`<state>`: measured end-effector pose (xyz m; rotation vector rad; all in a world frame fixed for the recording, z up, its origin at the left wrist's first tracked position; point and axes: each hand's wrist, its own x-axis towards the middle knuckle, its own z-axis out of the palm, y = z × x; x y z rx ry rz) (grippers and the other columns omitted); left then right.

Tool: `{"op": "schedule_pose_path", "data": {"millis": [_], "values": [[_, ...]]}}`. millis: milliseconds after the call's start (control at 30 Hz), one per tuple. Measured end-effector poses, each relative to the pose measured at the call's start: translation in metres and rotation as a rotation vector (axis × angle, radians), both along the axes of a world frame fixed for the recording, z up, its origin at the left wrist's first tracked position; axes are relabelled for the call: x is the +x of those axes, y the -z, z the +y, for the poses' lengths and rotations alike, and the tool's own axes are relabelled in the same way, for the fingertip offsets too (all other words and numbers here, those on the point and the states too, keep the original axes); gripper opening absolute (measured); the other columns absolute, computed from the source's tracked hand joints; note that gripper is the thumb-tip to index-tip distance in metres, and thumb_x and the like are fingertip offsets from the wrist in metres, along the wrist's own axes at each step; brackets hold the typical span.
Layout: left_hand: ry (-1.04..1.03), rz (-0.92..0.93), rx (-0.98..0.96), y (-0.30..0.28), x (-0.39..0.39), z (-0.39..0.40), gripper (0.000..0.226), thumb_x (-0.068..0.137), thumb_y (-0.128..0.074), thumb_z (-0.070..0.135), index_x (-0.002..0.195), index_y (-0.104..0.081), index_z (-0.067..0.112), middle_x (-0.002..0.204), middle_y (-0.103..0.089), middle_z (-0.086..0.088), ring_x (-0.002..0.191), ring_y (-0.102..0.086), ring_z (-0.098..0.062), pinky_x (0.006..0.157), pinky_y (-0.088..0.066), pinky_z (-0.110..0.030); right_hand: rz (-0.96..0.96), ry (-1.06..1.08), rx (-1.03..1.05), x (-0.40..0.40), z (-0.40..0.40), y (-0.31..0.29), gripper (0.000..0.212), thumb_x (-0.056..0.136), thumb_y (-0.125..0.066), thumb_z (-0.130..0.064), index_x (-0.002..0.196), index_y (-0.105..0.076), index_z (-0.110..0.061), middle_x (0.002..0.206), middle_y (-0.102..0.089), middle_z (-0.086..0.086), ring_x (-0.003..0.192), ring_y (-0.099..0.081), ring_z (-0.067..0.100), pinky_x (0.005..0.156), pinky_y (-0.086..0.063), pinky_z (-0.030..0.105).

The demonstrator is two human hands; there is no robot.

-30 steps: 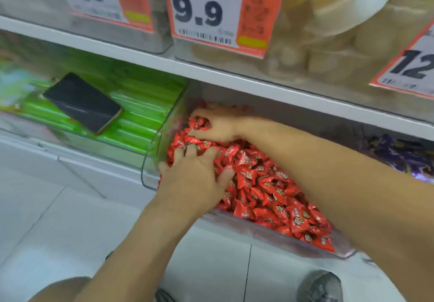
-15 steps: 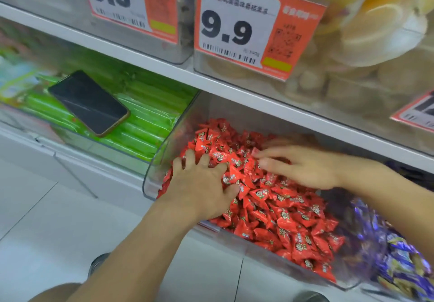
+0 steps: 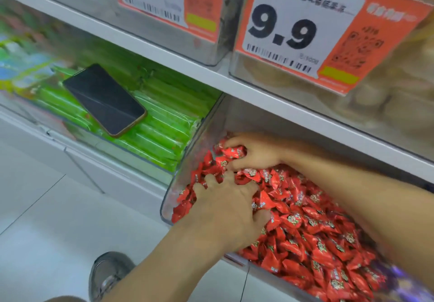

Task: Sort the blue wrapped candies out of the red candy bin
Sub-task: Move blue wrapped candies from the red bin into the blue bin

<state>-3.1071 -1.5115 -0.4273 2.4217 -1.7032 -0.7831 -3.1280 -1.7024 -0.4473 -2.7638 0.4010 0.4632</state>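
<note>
A clear plastic bin (image 3: pixel 169 198) on the lower shelf is heaped with red wrapped candies (image 3: pixel 312 233). My left hand (image 3: pixel 227 205) lies palm down on the pile near the bin's front left corner, fingers spread and dug in among the wrappers. My right hand (image 3: pixel 258 153) reaches to the back left of the bin, its fingers curled around a few red candies (image 3: pixel 232 152). No blue wrapped candy shows in the red pile. Blue and purple wrapped candies (image 3: pixel 404 278) show blurred at the bottom right edge, beside the bin.
A black phone (image 3: pixel 104 99) lies on green packets (image 3: pixel 164 123) in the bin to the left. Orange price tags reading 9.9 (image 3: pixel 293 31) hang on bins on the white shelf (image 3: pixel 211 76) above. My grey shoe (image 3: pixel 108 276) stands on the tiled floor below.
My right hand has moved from the middle of the pile to the bin's back left and curled around red candies. The view shifted right and closer. My left hand stays on the pile.
</note>
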Motion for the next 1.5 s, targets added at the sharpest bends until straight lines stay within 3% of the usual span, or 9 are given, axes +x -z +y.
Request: {"op": "schedule_pose_path", "data": {"millis": [300,433,600,833,967,1100,1233,1400,1500], "values": [[-0.090,-0.069,-0.163,0.001,-0.013,0.005,0.059,0.092,-0.035,0.061,0.136,-0.032,0.021,0.134,-0.039,-0.011,0.118,-0.042,-0.035,0.097,-0.035,-0.049,-0.083,-0.011,0.064,-0.100,0.008,-0.044,0.026,0.078,-0.067,-0.042,0.095,-0.071,-0.023,0.111,-0.061,-0.015,0.106,-0.057,0.003,0.095,-0.045,0.032],[0.058,-0.120,-0.011,-0.001,-0.015,0.008,0.062,0.095,-0.029,0.063,0.144,-0.030,0.025,0.153,-0.021,-0.018,0.135,-0.023,-0.040,0.107,-0.022,-0.055,0.015,0.031,0.054,-0.126,0.024,-0.065,0.054,0.080,-0.052,-0.072,0.119,-0.067,-0.037,0.123,-0.059,-0.027,0.128,-0.044,-0.005,0.110,-0.033,0.024],[0.069,-0.068,0.033,-0.007,-0.009,0.008,0.058,0.093,-0.032,0.065,0.142,-0.031,0.032,0.147,-0.028,-0.014,0.131,-0.026,-0.036,0.105,-0.026,-0.052,0.199,0.021,-0.081,-0.145,0.041,-0.076,0.082,0.070,-0.045,-0.088,0.144,-0.028,-0.058,0.140,-0.024,-0.036,0.142,-0.008,-0.012,0.120,-0.015,0.021],[0.078,-0.104,0.062,-0.009,-0.014,0.008,0.059,0.095,-0.027,0.063,0.144,-0.026,0.031,0.149,-0.025,-0.016,0.133,-0.024,-0.036,0.106,-0.025,-0.053,-0.161,0.250,-0.049,-0.086,0.033,-0.058,0.052,0.090,-0.050,-0.062,0.125,-0.058,-0.024,0.114,-0.064,-0.009,0.100,-0.060,0.004,0.091,-0.046,0.025],[0.073,-0.064,0.085,-0.009,-0.011,0.010,0.060,0.094,-0.026,0.066,0.144,-0.026,0.034,0.150,-0.025,-0.013,0.137,-0.021,-0.035,0.110,-0.023,-0.052,-0.001,0.226,-0.175,-0.044,0.016,-0.017,0.039,0.089,-0.067,-0.043,0.121,-0.061,-0.022,0.101,-0.064,-0.005,0.094,-0.061,0.016,0.071,-0.038,0.023],[-0.054,0.054,-0.020,-0.009,-0.004,0.009,0.055,0.092,-0.023,0.069,0.139,-0.033,0.040,0.142,-0.041,-0.006,0.131,-0.032,-0.031,0.108,-0.027,-0.049,-0.201,0.405,0.075,-0.039,0.014,-0.026,0.021,0.092,-0.067,-0.018,0.112,-0.066,-0.016,0.095,-0.065,0.000,0.082,-0.060,0.017,0.071,-0.045,0.028],[-0.336,0.174,-0.527,-0.013,0.003,0.008,0.040,0.090,-0.041,0.062,0.119,-0.038,0.034,0.112,-0.060,0.008,0.110,-0.052,-0.019,0.095,-0.041,-0.042,-0.381,0.617,0.577,-0.057,0.041,-0.057,0.025,0.086,-0.071,-0.002,0.109,-0.061,-0.002,0.093,-0.063,0.001,0.070,-0.065,-0.001,0.065,-0.050,0.012],[-0.394,0.292,-0.744,-0.020,0.008,0.014,0.022,0.084,-0.068,0.044,0.099,-0.061,0.031,0.079,-0.068,0.012,0.074,-0.064,-0.008,0.069,-0.051,-0.036,-0.478,0.732,1.074,-0.076,0.084,-0.067,0.021,0.084,-0.065,-0.021,0.085,-0.064,0.000,0.079,-0.070,0.017,0.069,-0.070,0.022,0.066,-0.061,0.029],[-0.377,0.237,-0.792,-0.026,0.013,0.030,0.004,0.087,-0.066,0.034,0.088,-0.067,0.031,0.069,-0.067,0.014,0.063,-0.063,-0.003,0.062,-0.046,-0.025,-0.467,0.664,0.975,-0.082,0.078,-0.068,0.028,0.094,-0.058,-0.026,0.092,-0.071,-0.001,0.092,-0.074,0.017,0.084,-0.071,0.025,0.082,-0.059,0.037]]}}
